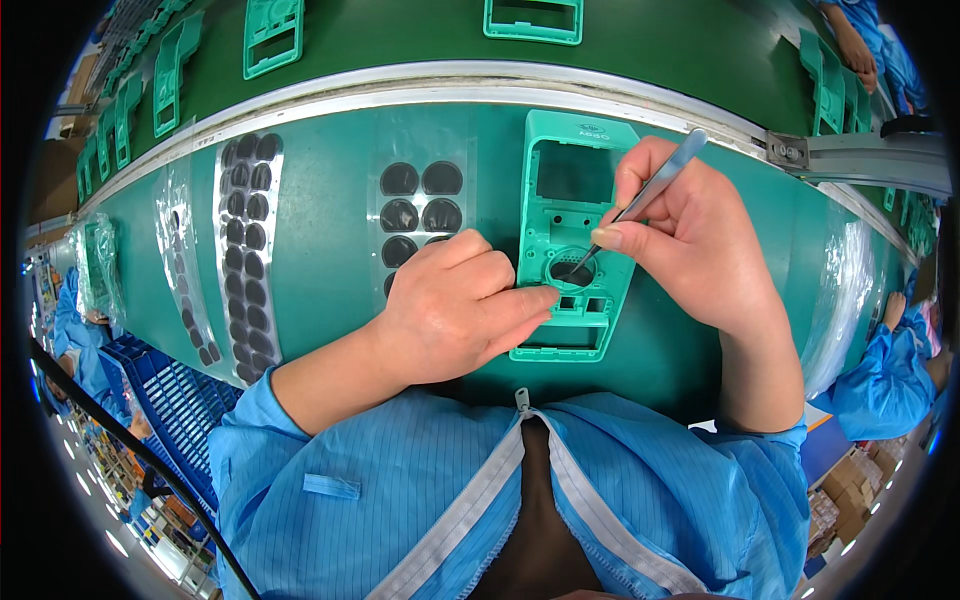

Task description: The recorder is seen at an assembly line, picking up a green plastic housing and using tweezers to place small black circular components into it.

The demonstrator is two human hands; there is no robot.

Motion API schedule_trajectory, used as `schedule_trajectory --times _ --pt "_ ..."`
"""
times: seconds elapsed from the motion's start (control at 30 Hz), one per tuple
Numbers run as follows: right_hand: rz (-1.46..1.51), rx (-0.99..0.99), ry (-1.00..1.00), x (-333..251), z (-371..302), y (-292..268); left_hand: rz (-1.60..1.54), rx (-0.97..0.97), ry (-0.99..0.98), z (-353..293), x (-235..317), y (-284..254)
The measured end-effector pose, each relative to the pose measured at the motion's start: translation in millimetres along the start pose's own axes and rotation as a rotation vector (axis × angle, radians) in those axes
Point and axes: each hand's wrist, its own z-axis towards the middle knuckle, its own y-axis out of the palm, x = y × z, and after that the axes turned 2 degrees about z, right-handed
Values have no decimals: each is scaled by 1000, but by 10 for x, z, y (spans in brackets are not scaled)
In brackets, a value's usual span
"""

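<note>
A pale green plastic housing lies flat on the mat in front of me. It has a large rectangular window, a round perforated recess and smaller openings. Closed in a pinch, my right hand grips metal tweezers whose tip points down into the recess. A dark disc shows there at the tip; whether the tweezers pinch it I cannot tell. My left hand is on the housing's left side, index finger touching the recess rim, other fingers curled. It partly covers a clear sheet of black round pads.
Left of that sheet lie a long strip of black pads and a narrower clear strip. Beyond a metal rail, more green housings stand on a dark green belt. Clear plastic film lies at right. Co-workers in blue sit at both sides.
</note>
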Motion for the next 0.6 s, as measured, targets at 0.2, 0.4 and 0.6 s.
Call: schedule_trajectory --times 0.2,0.4,0.6 --pt "-47 -61 93 -56 6 -25 -3 -2 2 4 0 -1" --pt "80 -69 107 -47 3 -44 -3 -9 -2 -2 1 -5" --pt "-20 -68 105 -63 8 -18 1 -17 -8 0 8 -12"
